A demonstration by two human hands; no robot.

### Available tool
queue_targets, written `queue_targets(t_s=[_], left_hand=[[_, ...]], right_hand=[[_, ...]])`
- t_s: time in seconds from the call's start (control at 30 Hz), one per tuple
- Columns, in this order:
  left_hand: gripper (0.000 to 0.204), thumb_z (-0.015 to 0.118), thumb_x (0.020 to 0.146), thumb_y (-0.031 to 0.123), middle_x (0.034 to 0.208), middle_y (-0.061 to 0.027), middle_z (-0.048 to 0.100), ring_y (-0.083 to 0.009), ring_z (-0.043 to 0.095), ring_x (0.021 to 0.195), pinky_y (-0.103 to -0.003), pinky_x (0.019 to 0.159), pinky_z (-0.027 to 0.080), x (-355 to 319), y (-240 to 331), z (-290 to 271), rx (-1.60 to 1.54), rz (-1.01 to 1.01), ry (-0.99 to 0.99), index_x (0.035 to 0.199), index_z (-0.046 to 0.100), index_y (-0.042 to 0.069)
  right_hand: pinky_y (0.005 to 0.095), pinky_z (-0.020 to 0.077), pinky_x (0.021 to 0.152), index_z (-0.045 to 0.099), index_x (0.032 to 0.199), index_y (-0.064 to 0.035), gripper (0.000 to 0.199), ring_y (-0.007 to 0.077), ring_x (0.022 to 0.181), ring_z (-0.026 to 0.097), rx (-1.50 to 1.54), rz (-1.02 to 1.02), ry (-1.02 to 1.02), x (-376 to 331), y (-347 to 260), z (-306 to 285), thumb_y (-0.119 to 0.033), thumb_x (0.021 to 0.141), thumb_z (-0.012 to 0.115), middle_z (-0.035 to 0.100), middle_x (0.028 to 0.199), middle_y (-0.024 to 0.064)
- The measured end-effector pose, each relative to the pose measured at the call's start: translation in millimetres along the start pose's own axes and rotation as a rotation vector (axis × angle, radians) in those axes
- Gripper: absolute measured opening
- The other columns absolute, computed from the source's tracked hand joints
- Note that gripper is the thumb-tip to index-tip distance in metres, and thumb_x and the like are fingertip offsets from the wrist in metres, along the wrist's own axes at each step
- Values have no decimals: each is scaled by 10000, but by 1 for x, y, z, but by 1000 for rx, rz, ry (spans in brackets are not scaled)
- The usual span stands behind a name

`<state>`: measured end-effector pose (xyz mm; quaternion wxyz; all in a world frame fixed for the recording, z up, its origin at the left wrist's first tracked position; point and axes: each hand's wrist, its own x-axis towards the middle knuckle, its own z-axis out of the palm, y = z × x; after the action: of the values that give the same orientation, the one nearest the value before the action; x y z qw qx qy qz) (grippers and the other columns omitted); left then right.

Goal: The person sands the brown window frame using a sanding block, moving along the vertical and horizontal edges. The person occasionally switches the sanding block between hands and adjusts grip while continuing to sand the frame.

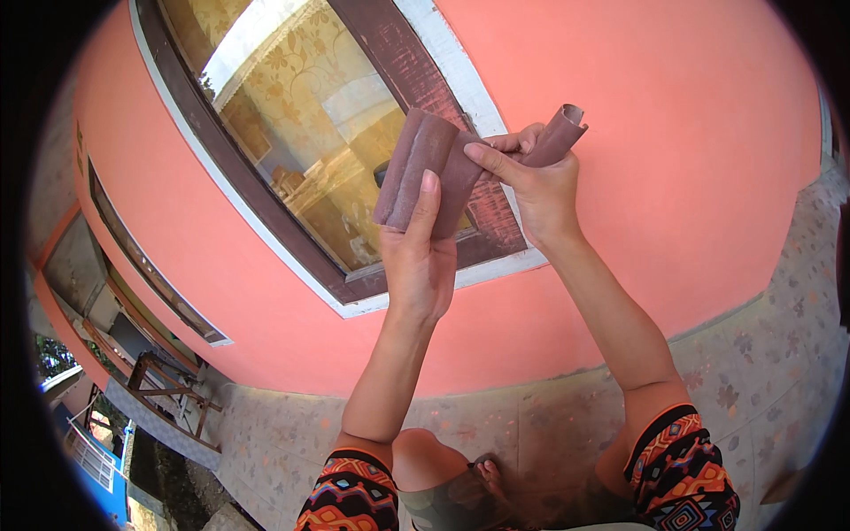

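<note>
Head view.

Item: sheet of reddish-brown sandpaper [434,173], centre of the frame, raised in front of the window [301,133]. You hold it off the wall in the air, between both hands, so both ends can be worked at once.

Left hand [418,257]: centre frame, fingers clasped on the folded lower-left part, thumb [428,199] laid up the front face to pin the fold flat.

Right hand [536,190]: just right of centre, fingers pinching the sheet where it runs on to the right; the free end [562,128] curls into a loose roll above your knuckles, probably because the sheet keeps a rolled set.

Surroundings: salmon-pink wall [664,106] fills the upper frame; dark brown window frame [425,80] with white trim; patterned paved floor [779,354] at lower right; wooden rack [168,389] at lower left.
</note>
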<state>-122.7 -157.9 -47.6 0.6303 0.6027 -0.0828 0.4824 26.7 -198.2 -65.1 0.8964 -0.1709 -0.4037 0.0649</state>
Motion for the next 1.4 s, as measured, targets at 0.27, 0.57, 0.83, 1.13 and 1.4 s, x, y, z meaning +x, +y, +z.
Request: queue_targets(t_s=[0.27,0.57,0.83,1.13,1.4], left_hand=[[322,638,1114,85,1379,-182,731,-202,673,1302,-349,1125,488,56,-22,-30,720,687,149,1399,679,-58],[638,526,990,-6,1705,-270,416,-437,334,1621,-557,1334,268,218,-43,-43,1512,1271,-115,1615,434,-95],[660,527,996,14,1766,-267,302,-460,254,1649,-598,1336,214,181,-56,-60,1558,1126,-182,1644,421,-49],[611,492,1054,56,1781,-268,266,-491,233,1647,-607,1335,191,205,-61,-43,1488,1176,-78,1656,413,-18],[605,458,1080,101,1770,-270,291,-484,250,1644,-604,1331,198,198,-60,-49,1508,1170,-135,1665,386,-38]], right_hand=[[344,667,699,617,850,-63,340,230,850,807,-314,65,-15,15,6,-18,-256,981,864,780,957,171],[331,648,651,613,854,-68,388,201,757,780,-376,73,17,27,19,-50,-330,973,874,746,878,127],[301,588,529,641,825,-37,378,155,612,726,-419,77,53,32,39,-70,-289,950,894,721,752,94],[282,522,469,645,843,-39,376,114,538,668,-467,23,-37,34,47,-74,-292,934,908,678,678,58],[281,521,461,623,818,-46,396,122,522,661,-525,23,-35,34,44,-70,-294,931,910,683,683,64]])
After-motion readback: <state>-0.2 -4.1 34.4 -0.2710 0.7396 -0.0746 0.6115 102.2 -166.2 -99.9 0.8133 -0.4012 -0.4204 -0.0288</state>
